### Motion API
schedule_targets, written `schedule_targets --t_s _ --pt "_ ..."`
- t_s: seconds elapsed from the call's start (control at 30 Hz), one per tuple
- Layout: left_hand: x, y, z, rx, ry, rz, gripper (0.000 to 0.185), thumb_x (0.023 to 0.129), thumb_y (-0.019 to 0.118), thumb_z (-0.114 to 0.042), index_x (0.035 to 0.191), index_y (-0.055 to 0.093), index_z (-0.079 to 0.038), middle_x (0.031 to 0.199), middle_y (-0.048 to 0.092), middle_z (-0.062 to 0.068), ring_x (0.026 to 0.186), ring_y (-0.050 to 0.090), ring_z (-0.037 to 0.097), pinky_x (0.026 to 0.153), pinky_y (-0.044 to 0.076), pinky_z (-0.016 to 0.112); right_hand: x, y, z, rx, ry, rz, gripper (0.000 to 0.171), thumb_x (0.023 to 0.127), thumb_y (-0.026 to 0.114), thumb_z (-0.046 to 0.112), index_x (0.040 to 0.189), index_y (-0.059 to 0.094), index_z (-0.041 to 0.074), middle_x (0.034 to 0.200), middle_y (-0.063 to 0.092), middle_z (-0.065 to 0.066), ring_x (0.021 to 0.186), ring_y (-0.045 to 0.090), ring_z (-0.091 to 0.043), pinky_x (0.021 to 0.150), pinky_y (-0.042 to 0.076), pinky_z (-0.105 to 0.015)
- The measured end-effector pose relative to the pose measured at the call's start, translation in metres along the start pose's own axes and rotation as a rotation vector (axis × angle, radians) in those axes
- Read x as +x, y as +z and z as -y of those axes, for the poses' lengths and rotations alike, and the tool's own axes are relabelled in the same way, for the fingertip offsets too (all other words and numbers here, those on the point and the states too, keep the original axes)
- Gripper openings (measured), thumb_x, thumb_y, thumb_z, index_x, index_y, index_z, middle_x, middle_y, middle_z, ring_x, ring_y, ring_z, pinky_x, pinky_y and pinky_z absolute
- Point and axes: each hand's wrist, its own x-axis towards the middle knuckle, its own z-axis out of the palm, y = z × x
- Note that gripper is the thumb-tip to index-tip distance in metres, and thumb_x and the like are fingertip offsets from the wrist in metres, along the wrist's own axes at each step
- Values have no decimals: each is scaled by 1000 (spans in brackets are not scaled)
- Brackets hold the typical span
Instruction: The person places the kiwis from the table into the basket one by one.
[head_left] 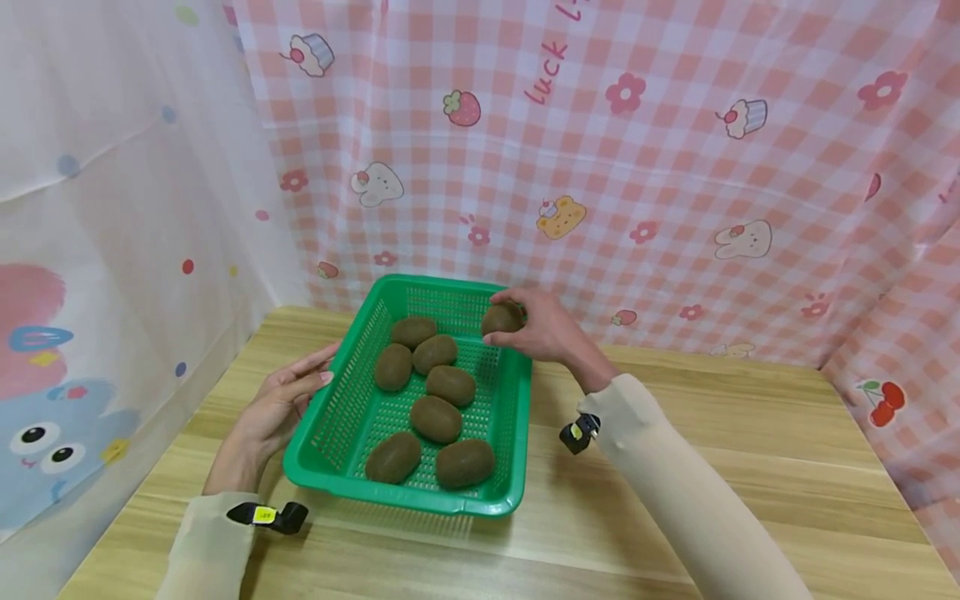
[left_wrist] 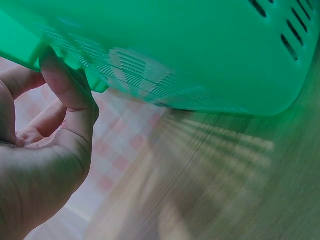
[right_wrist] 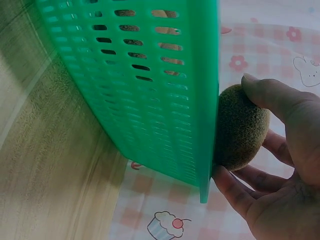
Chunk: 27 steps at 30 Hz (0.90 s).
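Note:
A green plastic basket [head_left: 517,433] stands on a wooden table [head_left: 720,450] with several brown kiwis [head_left: 435,418] lying in it. My right hand [head_left: 493,317] holds one more kiwi [head_left: 506,319] over the basket's far right corner. In the right wrist view that kiwi [right_wrist: 240,127] sits just outside the slotted basket wall [right_wrist: 150,100], pinched between my thumb [right_wrist: 265,95] and the fingers below it. My left hand [head_left: 318,371] lies against the basket's left side with its fingers straight. Its thumb [left_wrist: 62,80] touches the underside of the basket rim [left_wrist: 200,50].
A pink checked cloth [head_left: 675,167] with cartoon prints hangs close behind the basket and along the right. A white printed cloth [head_left: 112,208] closes off the left. Bare tabletop stretches to the right of the basket and in front of it.

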Motion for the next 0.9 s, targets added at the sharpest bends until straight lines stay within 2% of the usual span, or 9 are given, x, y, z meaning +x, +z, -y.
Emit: schedule_targets --t_s 0.3,0.6,0.9 --pt "0 0 1 4 1 9 50 106 52 -2 155 45 -10 129 70 -4 101 74 10 83 63 23 -2 2 -2 60 40 15 62 93 77 38 145 57 13 151 52 -13 134 55 -39 103 56 -51" --pt "-1 -2 2 0 6 14 47 107 50 -2 152 51 -13 130 70 -4 101 74 10 83 63 23 -7 0 -2 49 28 -12 66 93 74 47 147 55 13 153 52 -12 135 54 -40 106 53 -54" --pt "1 0 1 9 1 6 51 107 51 -3 157 43 -10 131 69 -4 102 74 10 83 63 23 -16 -2 -8 -5 23 -43 70 94 70 54 150 50 18 157 47 -10 138 52 -38 113 47 -55"
